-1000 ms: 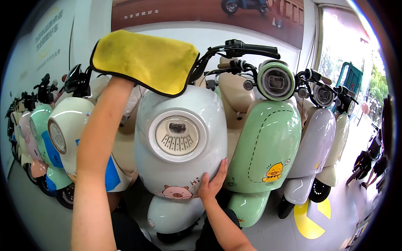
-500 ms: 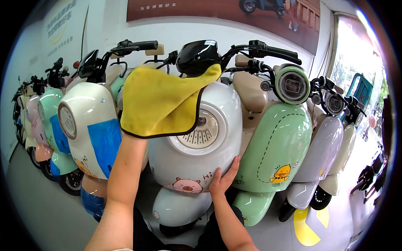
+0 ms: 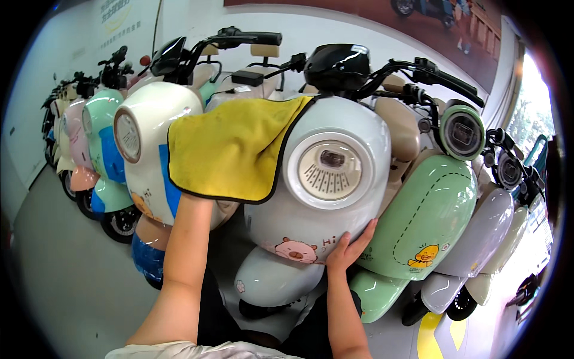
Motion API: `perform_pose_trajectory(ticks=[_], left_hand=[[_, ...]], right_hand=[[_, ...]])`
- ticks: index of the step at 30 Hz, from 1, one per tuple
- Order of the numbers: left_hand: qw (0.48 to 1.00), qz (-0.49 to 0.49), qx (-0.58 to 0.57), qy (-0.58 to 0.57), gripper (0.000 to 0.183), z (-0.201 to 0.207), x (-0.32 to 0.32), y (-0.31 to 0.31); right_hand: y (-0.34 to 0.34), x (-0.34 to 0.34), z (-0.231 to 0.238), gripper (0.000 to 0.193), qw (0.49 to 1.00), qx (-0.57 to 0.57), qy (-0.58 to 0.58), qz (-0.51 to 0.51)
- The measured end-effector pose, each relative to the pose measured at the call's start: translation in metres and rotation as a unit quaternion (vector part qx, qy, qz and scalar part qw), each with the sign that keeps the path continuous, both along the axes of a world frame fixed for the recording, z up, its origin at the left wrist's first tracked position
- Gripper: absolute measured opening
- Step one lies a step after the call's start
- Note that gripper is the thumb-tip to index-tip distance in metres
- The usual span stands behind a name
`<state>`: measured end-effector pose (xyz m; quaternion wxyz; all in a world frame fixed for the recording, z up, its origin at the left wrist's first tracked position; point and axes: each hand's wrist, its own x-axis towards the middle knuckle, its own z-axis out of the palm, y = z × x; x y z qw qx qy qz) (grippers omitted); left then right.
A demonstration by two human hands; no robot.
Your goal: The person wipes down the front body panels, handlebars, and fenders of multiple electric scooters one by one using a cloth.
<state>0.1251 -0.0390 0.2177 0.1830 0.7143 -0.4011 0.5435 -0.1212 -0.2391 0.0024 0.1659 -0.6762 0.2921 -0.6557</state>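
Observation:
A yellow cleaning cloth (image 3: 233, 146) with a black border drapes over my left hand, hiding its fingers; just the wrist (image 3: 196, 204) shows below the hem. The cloth lies along the left side of a pale grey scooter's front panel (image 3: 269, 206), beside its round headlight (image 3: 330, 170). I have my right hand (image 3: 350, 246) open against the panel's lower right side, thumb apart from the fingers. Near that hand is a pink cartoon animal sticker (image 3: 296, 249). Below the panel sits the matching front mudguard (image 3: 278, 276).
A green scooter (image 3: 430, 215) stands close on the right, with a lilac one (image 3: 483, 230) beyond. To the left is a cream scooter (image 3: 158, 113) with blue film. Black handlebars (image 3: 430, 76) reach out above. Yellow floor marking (image 3: 429, 336) lies at lower right.
The view has shifted, so the scooters sit farther right. My left hand and the cloth have moved left off the headlight, which now shows whole. My right hand stays on the panel.

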Motion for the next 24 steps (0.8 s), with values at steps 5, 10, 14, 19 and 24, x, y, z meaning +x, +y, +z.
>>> perform_pose_trajectory(ticks=[5,10,14,19,24], left_hand=[[0.998,0.038,0.006,-0.040,0.038,0.015,0.007,0.005],[0.996,0.062,0.017,-0.066,0.035,0.027,0.012,0.003],[0.992,0.082,0.042,-0.082,0.034,0.039,0.018,-0.003],[0.992,0.096,0.081,0.017,0.028,0.067,-0.006,-0.022],[0.984,0.122,0.132,0.013,0.028,0.071,0.013,-0.035]], right_hand=[[0.001,0.002,0.002,0.078,1.000,0.000,-0.001,-0.002],[0.001,0.001,0.000,0.069,1.000,-0.007,0.015,-0.008],[0.001,0.002,-0.001,0.070,1.000,-0.009,0.012,-0.005],[0.001,0.000,0.000,0.071,1.000,-0.003,0.012,-0.005],[-0.001,0.000,-0.001,0.072,1.000,-0.004,0.009,-0.002]])
